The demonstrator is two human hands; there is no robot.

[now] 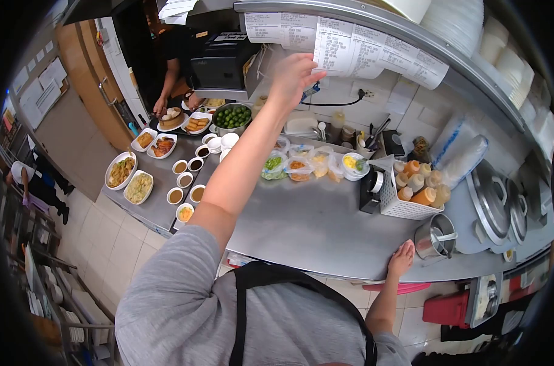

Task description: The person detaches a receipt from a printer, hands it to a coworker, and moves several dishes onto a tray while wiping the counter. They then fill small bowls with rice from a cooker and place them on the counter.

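Note:
My left hand [294,78] is raised to the row of printed order tickets under the shelf. Its fingers are apart, with the fingertips right at the left edge of one order ticket [333,52]. Some motion blur softens the back of that hand. My right hand [402,258] rests on the front edge of the steel counter [313,222], fingers stretched out and holding nothing. Close beside it stands a metal pot [428,239] with a utensil in it.
Plates of food [138,187] and sauce cups [175,195] cover the left side. A pot of limes [232,117] stands behind. Bagged ingredients [299,166] and a basket of squeeze bottles [411,206] line the back. Another person's hand [160,106] reaches a steamer basket [171,120].

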